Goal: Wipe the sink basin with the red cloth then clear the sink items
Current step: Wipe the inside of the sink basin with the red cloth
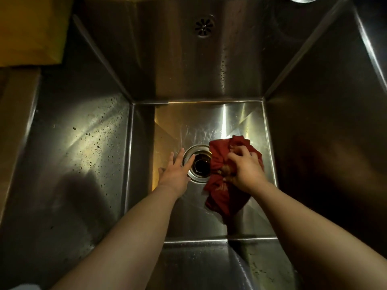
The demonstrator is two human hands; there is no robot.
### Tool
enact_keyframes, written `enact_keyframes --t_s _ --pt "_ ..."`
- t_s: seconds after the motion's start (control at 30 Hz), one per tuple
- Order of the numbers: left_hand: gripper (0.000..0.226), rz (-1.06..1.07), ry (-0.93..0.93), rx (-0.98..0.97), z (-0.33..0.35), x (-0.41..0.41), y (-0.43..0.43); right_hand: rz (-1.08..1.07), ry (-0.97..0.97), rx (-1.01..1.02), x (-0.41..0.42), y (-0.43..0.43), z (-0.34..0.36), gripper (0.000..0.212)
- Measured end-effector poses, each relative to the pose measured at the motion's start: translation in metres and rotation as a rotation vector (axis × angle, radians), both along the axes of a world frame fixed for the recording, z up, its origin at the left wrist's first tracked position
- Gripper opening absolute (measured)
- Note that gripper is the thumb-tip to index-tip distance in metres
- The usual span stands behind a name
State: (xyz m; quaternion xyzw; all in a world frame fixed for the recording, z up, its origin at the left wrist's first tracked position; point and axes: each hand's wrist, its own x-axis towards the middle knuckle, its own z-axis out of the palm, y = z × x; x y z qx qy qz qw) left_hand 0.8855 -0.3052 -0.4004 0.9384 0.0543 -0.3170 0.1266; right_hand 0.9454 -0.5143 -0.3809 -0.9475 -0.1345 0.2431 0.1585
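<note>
The red cloth [224,197] lies bunched on the sink [201,124] floor, just right of the drain [200,164], with one fold touching the drain's right rim. Its long axis runs from the far side toward the near wall, and its near end trails toward the near right corner.

The right hand [246,170] sits on top of the cloth's far half. Its fingers are curled into the fabric, gripping a wad of it and pressing it down on the steel. The left hand [176,172] is spread flat, fingers straight and pointing away from the person. It lies at the drain's left rim with the fingertips over the ring, and holds nothing.

The cloth is directly under the right hand and across the drain from the left, so the right hand looks set to do the wiping. This looks like the wiping step, on the right half of the floor.

Unwiped ground lies left of the cloth: the drain ring, the floor's left strip, and the left wall [92,139], which is dotted with dark specks. More specks run down the back wall below the overflow grille [204,25]. A sweep leftward would have to cross the drain, where the flat left hand is in the way.

Which items are to be cleared cannot be told from this view.
</note>
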Motion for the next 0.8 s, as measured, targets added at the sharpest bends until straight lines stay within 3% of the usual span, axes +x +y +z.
enact_keyframes --t_s 0.13,0.23,0.33,0.53,0.7,0.8 --pt "0.072 0.004 -0.024 0.002 0.005 0.006 0.008 0.108 0.033 0.032 0.009 0.007 -0.003 0.065" --pt "0.068 -0.001 -0.066 -0.011 0.008 0.014 0.011 0.068 0.033 0.104 0.013 -0.013 0.002 0.081" --pt "0.064 -0.046 -0.128 -0.083 0.012 0.023 0.001 -0.012 -0.072 0.042 0.018 -0.031 0.003 0.069" --pt "0.075 -0.15 -0.146 -0.37 0.021 0.038 -0.05 -0.193 -0.063 0.037 0.02 -0.033 -0.004 0.048" --pt "0.1 -0.219 -0.059 -0.332 0.013 0.038 -0.08 -0.228 -0.126 0.08 0.024 -0.043 -0.004 0.044" --pt "0.101 -0.193 -0.051 -0.3 0.009 0.037 -0.085 -0.219 -0.115 0.102 0.023 -0.044 -0.005 0.045"
